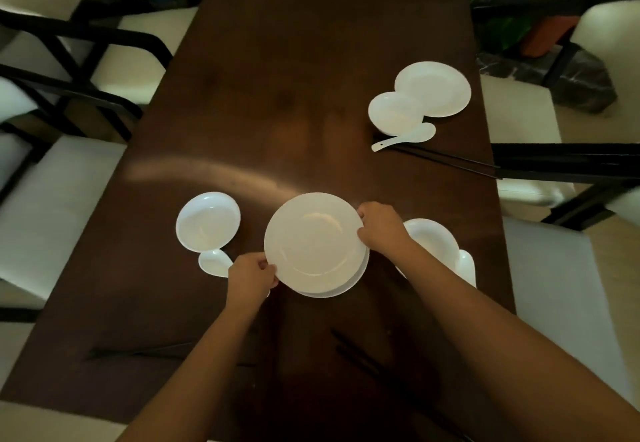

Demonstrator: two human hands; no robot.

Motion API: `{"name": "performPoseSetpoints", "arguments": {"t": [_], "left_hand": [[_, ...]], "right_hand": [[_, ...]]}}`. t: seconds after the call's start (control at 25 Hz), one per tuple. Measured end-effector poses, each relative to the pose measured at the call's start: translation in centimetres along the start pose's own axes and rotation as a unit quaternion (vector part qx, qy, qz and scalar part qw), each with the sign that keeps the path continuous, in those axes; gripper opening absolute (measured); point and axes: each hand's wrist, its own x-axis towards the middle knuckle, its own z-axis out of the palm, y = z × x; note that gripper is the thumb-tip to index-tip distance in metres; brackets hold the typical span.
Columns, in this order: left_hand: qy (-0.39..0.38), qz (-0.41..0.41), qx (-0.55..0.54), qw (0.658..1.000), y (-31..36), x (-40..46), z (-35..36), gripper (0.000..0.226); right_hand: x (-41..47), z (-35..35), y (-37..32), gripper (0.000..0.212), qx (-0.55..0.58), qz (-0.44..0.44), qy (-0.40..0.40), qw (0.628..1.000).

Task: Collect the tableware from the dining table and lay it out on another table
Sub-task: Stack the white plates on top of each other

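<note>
The left hand (251,277) pinches the near-left rim of the top plate (313,242); the right hand (381,230) grips its far-right rim. That plate sits slightly offset on a second plate (341,291) near the table's (277,77) front centre. A bowl (207,221) and spoon (214,262) lie just left, another bowl (438,239) just right. Dark chopsticks (367,365) point diagonally toward the near edge. The far half of the table lies open, apart from a plate (434,89), bowl (394,114), and spoon (405,138) near the right edge.

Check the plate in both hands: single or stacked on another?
Stacked. The top plate, gripped by left hand and right hand, covers a second plate's rim showing beneath.
</note>
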Motion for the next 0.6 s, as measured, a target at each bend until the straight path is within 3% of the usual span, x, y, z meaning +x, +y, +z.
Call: {"name": "performPoseSetpoints", "arguments": {"t": [0.32,0.52,0.6], "left_hand": [[-0.025,-0.011,0.036,0.999,-0.72,0.39,0.66,0.006],[-0.025,-0.008,-0.001,1.0,-0.9,0.56,0.22,0.011],[-0.022,0.036,0.083,0.996,-0.81,0.59,-0.16,0.016]], "right_hand": [[0.68,1.06,0.46,0.029,-0.118,-0.007,0.026,0.993],[1.13,0.98,0.53,0.034,-0.094,-0.046,-0.002,0.995],[0.88,0.96,0.6,0.036,-0.097,-0.062,0.002,0.993]]}}
